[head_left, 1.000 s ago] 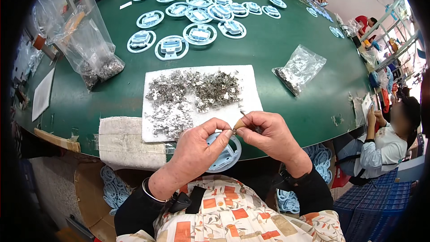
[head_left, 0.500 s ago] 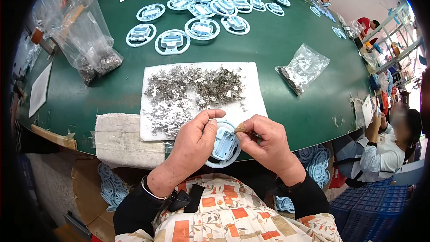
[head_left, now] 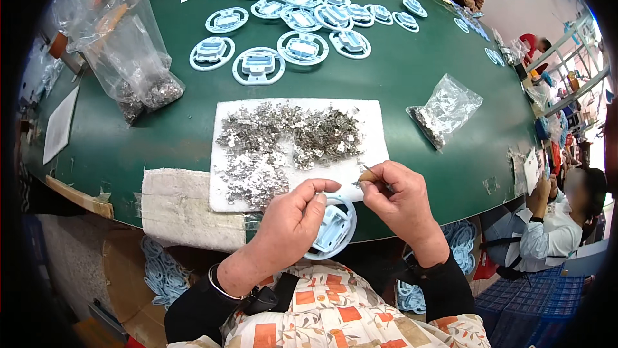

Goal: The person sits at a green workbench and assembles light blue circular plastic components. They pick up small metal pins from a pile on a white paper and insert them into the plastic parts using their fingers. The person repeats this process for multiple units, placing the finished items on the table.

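My left hand (head_left: 290,225) grips a light blue plastic ring part (head_left: 335,227), shaped like a toy steering wheel with a boxed recess in its middle. The part sits by the table's near edge, its left side covered by my fingers. My right hand (head_left: 402,200) is apart from it, up and to the right, over the near right corner of a white foam pad (head_left: 376,148). Thumb and forefinger there pinch a small brownish thing with a thin dark tip; its kind does not show clearly. Heaps of small metal clips (head_left: 328,134) cover much of the pad.
Many matching blue ring parts (head_left: 302,48) lie farther back on the green table (head_left: 193,135). Bags of metal pieces stand left (head_left: 138,84) and lie right (head_left: 447,110). A folded cloth (head_left: 187,209) rests at the near edge. Co-workers (head_left: 557,219) sit right and far right.
My right hand has drawn away from the blue ring part, to the right toward the foam pad's near corner. My left hand keeps hold of the part. The whole view has shifted slightly.
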Available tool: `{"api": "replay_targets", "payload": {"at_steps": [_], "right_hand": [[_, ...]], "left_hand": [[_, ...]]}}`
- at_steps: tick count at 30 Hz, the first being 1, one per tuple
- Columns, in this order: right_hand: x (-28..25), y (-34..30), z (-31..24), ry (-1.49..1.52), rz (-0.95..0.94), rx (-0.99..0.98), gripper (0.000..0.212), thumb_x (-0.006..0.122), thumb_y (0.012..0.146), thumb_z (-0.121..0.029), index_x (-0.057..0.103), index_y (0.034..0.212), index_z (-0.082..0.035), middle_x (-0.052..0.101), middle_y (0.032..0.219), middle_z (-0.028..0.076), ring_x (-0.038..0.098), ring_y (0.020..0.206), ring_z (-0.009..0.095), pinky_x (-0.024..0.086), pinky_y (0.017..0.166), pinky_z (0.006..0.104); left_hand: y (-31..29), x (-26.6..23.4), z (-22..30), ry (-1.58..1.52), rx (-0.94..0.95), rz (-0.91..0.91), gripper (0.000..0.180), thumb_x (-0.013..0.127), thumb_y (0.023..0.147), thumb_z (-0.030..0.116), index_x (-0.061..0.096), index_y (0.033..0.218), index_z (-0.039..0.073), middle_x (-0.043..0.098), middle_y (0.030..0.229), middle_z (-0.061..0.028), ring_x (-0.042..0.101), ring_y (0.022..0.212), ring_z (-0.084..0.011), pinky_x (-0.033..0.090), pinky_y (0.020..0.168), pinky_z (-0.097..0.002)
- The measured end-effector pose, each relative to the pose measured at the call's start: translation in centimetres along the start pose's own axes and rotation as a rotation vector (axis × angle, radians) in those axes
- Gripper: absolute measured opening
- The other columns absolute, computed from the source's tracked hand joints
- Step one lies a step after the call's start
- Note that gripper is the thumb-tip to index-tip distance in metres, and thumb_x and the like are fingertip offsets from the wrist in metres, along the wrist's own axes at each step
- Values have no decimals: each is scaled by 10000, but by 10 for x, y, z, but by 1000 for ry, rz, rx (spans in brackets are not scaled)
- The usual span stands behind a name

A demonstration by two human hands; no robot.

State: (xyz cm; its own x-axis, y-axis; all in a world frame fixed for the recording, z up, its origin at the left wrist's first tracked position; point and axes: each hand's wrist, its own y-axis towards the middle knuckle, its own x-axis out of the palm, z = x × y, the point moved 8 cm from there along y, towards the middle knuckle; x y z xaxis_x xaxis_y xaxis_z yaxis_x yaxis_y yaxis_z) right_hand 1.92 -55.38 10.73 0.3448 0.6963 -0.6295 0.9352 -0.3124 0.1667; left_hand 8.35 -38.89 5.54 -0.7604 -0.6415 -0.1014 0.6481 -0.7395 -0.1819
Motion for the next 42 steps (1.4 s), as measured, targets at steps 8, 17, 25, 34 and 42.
{"api": "replay_targets", "payload": {"at_steps": [8,17,25,34,42], "right_hand": [[32,26,-9,-105,-164,-61,101,733,837,-81,695,908,-20,691,813,123,706,713,251,558,638,349],[54,48,-30,-284,-201,-186,114,709,880,-125,711,981,-71,678,882,115,683,763,350,551,665,441],[103,45,-50,-359,-345,-342,190,722,856,-135,690,1043,-124,630,885,93,690,770,340,558,652,445],[72,49,-44,-72,-247,-252,97,753,861,-105,711,941,-70,674,860,94,686,733,307,545,621,386],[39,21,-63,124,-287,-360,163,795,798,2,716,930,-50,676,838,66,677,711,233,531,608,322]], "left_hand": [[-23,5,6,-63,108,-240,283,509,1042,149,691,1197,-3,700,844,-27,564,723,-33,484,670,-234],[-32,-19,-5,-77,3,-270,285,512,1035,149,688,1197,-6,723,907,-43,603,777,-59,510,737,-252],[-33,-22,-17,-123,48,-270,289,514,1037,156,679,1208,-9,743,986,-87,665,871,-100,536,804,-277],[-30,-23,-24,-320,-26,-169,336,487,1099,241,660,1232,-14,690,979,-12,604,847,-48,506,766,-228],[-16,-20,-23,-582,-141,-110,256,546,1095,255,620,1193,30,648,946,19,572,852,-5,488,722,-192]]}}
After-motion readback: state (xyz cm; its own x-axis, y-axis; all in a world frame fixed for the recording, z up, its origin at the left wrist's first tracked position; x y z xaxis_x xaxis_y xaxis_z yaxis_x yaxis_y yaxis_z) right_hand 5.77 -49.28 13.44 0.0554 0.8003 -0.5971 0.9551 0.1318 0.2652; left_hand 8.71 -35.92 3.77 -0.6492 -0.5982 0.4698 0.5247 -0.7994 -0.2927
